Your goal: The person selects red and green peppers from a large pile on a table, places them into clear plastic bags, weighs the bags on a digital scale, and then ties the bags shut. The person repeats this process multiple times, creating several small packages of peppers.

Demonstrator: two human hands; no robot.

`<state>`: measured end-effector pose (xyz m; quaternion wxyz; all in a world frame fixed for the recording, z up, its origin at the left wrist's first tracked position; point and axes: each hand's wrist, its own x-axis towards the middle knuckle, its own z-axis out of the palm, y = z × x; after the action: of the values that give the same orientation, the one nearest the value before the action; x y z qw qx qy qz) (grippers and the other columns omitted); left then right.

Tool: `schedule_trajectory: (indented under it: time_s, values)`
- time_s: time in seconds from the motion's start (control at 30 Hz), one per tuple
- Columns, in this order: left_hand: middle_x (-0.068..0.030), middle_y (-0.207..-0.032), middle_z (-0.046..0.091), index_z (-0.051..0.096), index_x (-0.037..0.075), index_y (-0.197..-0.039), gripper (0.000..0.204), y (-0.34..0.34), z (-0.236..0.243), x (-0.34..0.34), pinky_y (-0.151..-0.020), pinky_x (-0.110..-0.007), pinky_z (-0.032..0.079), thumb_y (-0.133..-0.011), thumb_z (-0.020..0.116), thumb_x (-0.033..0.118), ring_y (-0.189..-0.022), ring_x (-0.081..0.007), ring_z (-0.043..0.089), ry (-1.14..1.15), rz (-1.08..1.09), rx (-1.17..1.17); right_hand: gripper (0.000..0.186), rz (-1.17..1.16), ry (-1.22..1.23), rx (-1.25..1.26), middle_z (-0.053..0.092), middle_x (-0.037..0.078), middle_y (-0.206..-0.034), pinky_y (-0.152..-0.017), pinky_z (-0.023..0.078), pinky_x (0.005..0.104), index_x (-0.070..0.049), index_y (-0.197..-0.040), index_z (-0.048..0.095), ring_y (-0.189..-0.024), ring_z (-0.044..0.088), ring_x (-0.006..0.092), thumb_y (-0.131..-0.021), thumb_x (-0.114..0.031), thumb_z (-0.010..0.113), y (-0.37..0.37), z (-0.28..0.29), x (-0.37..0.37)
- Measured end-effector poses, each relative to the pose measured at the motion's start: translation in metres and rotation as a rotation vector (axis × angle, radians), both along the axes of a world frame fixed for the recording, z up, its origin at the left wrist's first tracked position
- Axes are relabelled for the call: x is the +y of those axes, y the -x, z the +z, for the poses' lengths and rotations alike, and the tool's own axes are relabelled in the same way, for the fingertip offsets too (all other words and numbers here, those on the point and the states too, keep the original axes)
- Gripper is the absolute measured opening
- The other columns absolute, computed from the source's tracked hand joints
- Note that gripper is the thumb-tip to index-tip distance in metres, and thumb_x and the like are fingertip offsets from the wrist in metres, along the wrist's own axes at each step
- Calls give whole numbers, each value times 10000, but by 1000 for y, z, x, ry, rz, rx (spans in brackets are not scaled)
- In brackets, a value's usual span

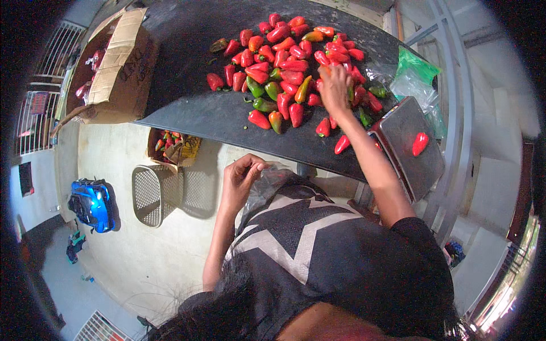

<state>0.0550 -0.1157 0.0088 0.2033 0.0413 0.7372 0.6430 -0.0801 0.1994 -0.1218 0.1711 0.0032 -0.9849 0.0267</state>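
Note:
A heap of mostly red peppers [293, 65], with some green and orange ones, lies on the dark table [199, 122]. My right hand [336, 90] reaches into the right side of the heap, its fingers curled down around a red pepper that they partly hide. Below the table's near edge, my left hand [243, 175] is closed in a pinch on a clear plastic bag [266, 184], which hangs against my shirt. One red pepper [420, 144] rests on the metal plate of a weighing scale [406, 122] beside my right forearm.
An open cardboard box [128, 74] with bagged red things stands at the table's left end. Green and clear plastic bags [418, 82] lie behind the scale. On the floor are a grey plastic basket [152, 196], a smaller box of peppers [190, 150] and a blue backpack [94, 204].

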Motion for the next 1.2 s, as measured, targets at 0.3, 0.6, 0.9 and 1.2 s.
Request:
schedule_trajectory:
  time_s: [0.3, 0.6, 0.9, 1.2]
  values:
    - [4, -772, 601, 643, -12, -866, 212, 5, 5, -1, -595, -210, 392, -932, 621, 188, -658, -57, 462, -3, 2, -8, 563, -45, 681, -143, 538, 248, -1095, -841, 484, 481, -40, -1243, 376, -1007, 570, 412, -804, -158, 708, -65, -41, -100]
    - [-1, -781, 610, 640, -25, -888, 178, 21, 5, 31, -612, -212, 398, -939, 602, 142, -671, -61, 475, 21, -194, 17, 522, -158, 1798, -46, 624, 41, -797, -558, 490, 264, -121, -1250, 406, -659, 633, 136, -830, -217, 701, -91, -42, -48]
    - [-4, -757, 577, 598, -13, -804, 177, 34, 10, 76, -646, -231, 407, -894, 646, 131, -709, -73, 494, -12, -404, 196, 547, -936, 538, 684, 602, 131, -965, -601, 508, 310, -88, -1245, 483, -613, 651, 189, -765, -160, 736, -264, 42, 187]
    - [8, -851, 617, 619, 11, -883, 105, 57, 29, 132, -740, -217, 412, -915, 628, 111, -819, -65, 533, -305, -352, 134, 584, -1034, 310, 178, 563, 217, -1150, -839, 502, 468, -92, -1272, 499, -1034, 584, 401, -769, -267, 738, -281, 22, 221]
